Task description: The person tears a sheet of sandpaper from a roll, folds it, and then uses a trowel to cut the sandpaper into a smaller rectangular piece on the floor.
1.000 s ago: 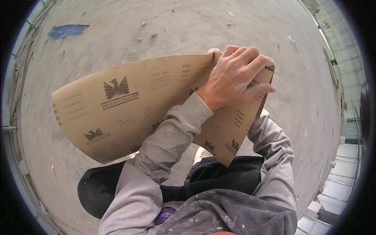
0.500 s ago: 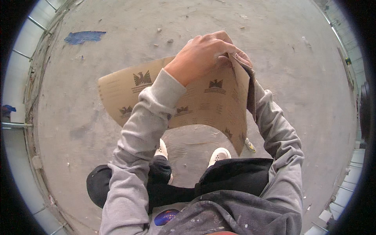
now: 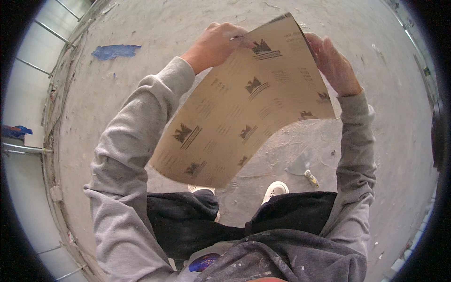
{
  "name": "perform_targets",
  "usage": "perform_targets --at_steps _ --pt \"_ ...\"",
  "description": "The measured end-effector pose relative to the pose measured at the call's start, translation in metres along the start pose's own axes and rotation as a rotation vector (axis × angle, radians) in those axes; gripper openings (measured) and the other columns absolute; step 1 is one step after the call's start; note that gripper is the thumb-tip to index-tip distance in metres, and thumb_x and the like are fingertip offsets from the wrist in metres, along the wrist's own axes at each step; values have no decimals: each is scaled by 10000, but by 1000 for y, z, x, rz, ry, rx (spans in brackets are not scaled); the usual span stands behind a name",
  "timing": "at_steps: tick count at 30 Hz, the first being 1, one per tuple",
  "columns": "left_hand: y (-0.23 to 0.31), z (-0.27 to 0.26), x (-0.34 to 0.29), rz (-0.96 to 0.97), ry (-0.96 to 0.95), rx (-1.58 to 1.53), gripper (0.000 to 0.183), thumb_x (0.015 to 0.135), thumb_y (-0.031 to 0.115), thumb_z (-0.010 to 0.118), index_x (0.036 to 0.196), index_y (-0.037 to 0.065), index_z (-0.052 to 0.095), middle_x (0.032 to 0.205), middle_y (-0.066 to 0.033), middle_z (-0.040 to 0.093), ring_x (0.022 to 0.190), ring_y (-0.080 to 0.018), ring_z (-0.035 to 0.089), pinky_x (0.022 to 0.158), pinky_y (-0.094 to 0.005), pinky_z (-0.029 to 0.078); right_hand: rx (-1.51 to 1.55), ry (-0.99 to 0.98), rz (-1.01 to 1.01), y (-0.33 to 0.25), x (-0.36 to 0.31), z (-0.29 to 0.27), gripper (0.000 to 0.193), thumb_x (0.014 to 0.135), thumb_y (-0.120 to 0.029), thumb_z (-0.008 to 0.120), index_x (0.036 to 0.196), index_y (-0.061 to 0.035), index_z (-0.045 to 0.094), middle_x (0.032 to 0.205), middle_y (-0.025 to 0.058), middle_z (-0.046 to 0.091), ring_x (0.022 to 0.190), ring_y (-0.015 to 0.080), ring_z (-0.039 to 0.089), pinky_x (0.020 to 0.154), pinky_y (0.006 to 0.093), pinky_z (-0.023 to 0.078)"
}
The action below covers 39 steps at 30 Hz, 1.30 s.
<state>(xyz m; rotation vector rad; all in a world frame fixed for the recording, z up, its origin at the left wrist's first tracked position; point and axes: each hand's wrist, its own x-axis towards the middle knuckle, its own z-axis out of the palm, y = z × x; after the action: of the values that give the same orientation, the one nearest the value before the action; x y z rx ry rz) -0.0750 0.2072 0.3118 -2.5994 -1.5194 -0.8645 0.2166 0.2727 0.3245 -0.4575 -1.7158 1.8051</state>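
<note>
A large brown sheet of sandpaper (image 3: 225,113), its backing printed with dark emblems, hangs slanted and curved above the floor. My left hand (image 3: 218,44) pinches its upper left edge, fingers closed. At its upper right edge is my right hand (image 3: 336,66), with the fingertips against the edge and partly hidden by it. The sheet's top corner sticks up between the two hands, and its lower left end droops over my left leg.
A putty knife (image 3: 310,179) with a yellow and grey handle lies on the grey floor (image 3: 390,141) beyond my right shoe (image 3: 276,190). Blue tape (image 3: 115,51) lies at the far left. Metal rods (image 3: 54,32) and a pale wall line the left side.
My hands have moved apart from the sheet's upper right fold, the left one leftward. The sheet has swung up and tilted, its left end dropping. The putty knife now shows more fully.
</note>
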Motion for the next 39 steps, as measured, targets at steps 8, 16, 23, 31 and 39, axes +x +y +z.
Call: perform_targets --at_steps 8,16,23,31,39 --pt "25 28 -18 -521 -172 -335 301 953 329 540 1141 122 651 1065 -107 689 966 -253 659 825 -380 508 -865 213 -188 7 -8 39 598 843 -186 557 1420 -163 401 732 136 657 646 177 641 636 322 489" --pt "31 58 -19 -530 -223 -603 323 986 381 453 1163 165 615 1092 -106 684 988 -333 637 841 -438 481 -805 106 -124 16 -10 18 685 774 -82 543 1432 -159 369 618 101 617 484 130 535 521 298 453" --pt "32 66 -12 -267 -200 -372 325 998 361 443 1037 45 506 932 -193 669 951 -382 633 775 -483 484 -950 46 -116 11 -11 -7 642 780 -57 578 1390 -143 397 634 116 643 497 132 568 501 286 437" --pt "37 57 -13 -194 -186 -233 181 947 148 481 1012 -18 447 1060 -225 665 964 -363 653 778 -432 522 -795 206 -164 22 -16 3 637 862 -125 647 1425 -140 348 775 139 700 665 194 674 626 332 530" --pt "3 62 -31 -208 -72 -104 167 966 144 439 1015 -13 465 1110 -203 660 966 -360 656 743 -431 538 -888 111 67 53 -27 -13 640 860 -85 647 1426 -136 352 836 142 712 742 217 697 716 372 547"
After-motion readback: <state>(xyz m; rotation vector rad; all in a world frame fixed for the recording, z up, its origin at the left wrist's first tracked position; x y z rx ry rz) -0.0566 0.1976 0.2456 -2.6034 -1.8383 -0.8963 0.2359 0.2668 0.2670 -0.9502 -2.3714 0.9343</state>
